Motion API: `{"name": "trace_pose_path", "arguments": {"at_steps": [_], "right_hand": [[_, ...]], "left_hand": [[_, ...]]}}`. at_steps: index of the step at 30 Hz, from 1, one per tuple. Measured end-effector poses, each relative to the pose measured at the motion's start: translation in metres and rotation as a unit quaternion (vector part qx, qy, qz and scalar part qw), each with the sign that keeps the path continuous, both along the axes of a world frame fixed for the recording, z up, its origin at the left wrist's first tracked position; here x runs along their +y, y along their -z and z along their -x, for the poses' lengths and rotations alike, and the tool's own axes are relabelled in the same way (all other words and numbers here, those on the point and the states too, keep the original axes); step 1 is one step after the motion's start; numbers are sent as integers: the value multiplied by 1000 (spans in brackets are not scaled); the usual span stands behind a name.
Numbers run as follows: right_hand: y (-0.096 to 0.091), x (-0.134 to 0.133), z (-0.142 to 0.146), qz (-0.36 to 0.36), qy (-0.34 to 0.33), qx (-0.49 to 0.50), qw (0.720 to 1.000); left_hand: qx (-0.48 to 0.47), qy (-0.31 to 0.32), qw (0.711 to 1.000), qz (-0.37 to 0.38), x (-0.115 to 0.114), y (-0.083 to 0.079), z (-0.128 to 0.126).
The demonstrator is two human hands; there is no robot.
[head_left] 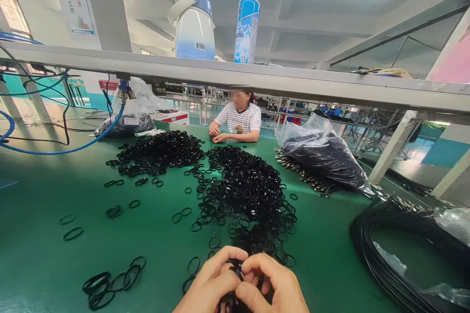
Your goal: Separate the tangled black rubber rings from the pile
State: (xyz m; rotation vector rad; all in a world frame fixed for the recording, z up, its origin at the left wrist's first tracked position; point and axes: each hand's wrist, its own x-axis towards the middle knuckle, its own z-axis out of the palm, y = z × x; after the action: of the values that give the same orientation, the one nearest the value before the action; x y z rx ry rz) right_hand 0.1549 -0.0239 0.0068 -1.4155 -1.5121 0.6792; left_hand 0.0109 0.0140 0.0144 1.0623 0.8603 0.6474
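Close together at the bottom of the head view, my left hand (216, 279) and my right hand (273, 283) have their fingers curled inward. Between the fingertips they pinch black rubber rings (237, 270), partly hidden by the fingers. More dark rings show below and between the palms. Just beyond my hands spreads a large heap of black rings (253, 181) on the green tabletop (154, 234). To the left lies a loose cluster of black rings (110, 283), with several single rings scattered around.
A second ring heap (165, 149) lies farther back. On the right are a plastic bag of black parts (326, 156) and a coil of black cable (370, 259). A shelf (293, 78) crosses above, bearing a jug (194, 24) and a spray can (247, 24). A person (238, 120) sits opposite.
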Motion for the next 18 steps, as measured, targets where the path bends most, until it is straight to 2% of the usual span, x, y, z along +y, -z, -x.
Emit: {"name": "trace_pose_path", "arguments": {"at_steps": [3,7,9,13,15,18], "right_hand": [[1,1,-5,-1,37,-8,999],[2,2,-10,-67,79,-2,995],[3,1,-8,-75,64,-15,995],[8,1,-1,51,-25,14,998],[12,4,-1,75,-27,53,995],[15,8,-5,59,13,84,995]], "left_hand": [[-58,7,994,92,-3,-11,0],[-106,-52,985,129,-5,-16,1],[-127,-90,980,123,-5,-12,1],[-121,-121,981,94,-2,0,0],[-129,-107,983,76,0,4,1],[-157,-85,983,49,2,5,2]]}}
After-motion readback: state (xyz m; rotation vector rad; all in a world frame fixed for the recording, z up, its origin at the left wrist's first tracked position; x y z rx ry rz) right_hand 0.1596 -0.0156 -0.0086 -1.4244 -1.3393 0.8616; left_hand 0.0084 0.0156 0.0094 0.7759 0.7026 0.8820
